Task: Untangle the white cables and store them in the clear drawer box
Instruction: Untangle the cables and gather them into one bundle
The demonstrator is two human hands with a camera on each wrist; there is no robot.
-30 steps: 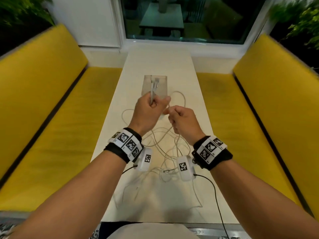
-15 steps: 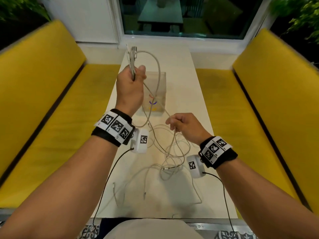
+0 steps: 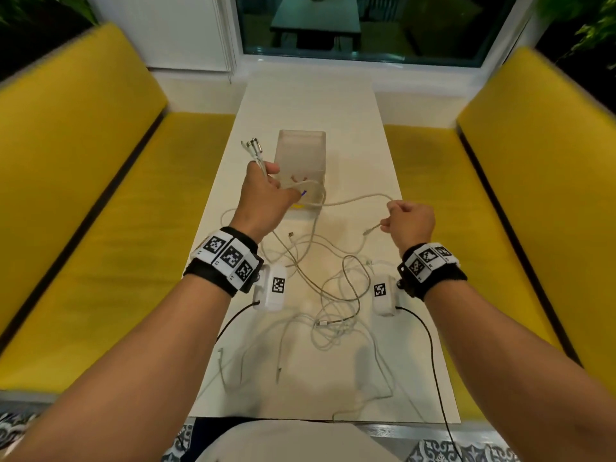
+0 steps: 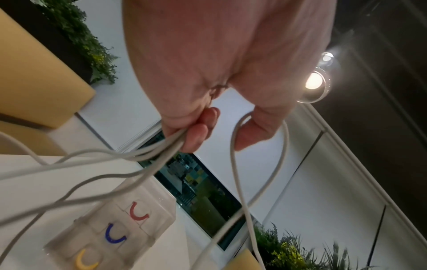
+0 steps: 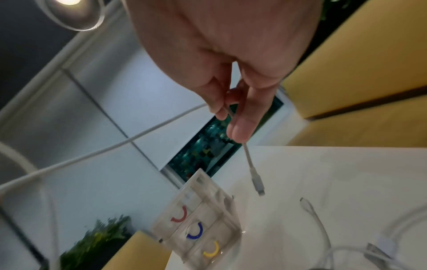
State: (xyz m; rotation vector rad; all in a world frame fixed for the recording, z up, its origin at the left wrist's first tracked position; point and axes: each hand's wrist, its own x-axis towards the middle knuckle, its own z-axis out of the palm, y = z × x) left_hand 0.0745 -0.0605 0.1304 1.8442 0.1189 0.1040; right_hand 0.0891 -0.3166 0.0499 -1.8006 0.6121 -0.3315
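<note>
head view: the left hand [image 3: 266,198] grips a bundle of white cables [image 3: 255,151], plugs up, just in front of the clear drawer box [image 3: 300,148] on the white table [image 3: 410,328]; the right hand [image 3: 410,221] pinches one cable end; a loose tangle [image 3: 336,295] lies on the table between the forearms. left wrist view: fingers [image 4: 196,135] curl round several strands, a loop over the thumb; the box's drawers bear red, blue and yellow handles. right wrist view: thumb and finger pinch a cable near its plug [image 5: 257,184], which hangs above the table beside the box.
</note>
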